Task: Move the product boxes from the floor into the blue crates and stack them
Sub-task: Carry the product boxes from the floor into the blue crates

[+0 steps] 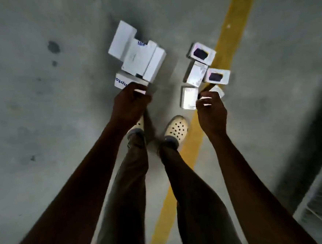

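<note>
Although no blue crate shows anywhere in the head view, the grey concrete floor (41,111) carries everything else; a broad yellow painted line (225,46) crosses it and serves as landmark; a pale slatted grating (321,196) lies well to the right of that line. Left of the line, apart from it, sits a cluster of larger white cardboard boxes (140,60), some with blue lettering; beside and partly over the line lies a looser group of smaller white boxes with dark printed panels (202,67). Cream perforated clogs (176,130) stand just left of the line. The left hand (130,103) curls closed at the near edge of the larger cluster, seemingly gripping a lettered box; the right hand (210,107) is closed on a small white box by the line. Judging from this, all visible boxes remain on the floor; crating and stacking are still ahead.
</note>
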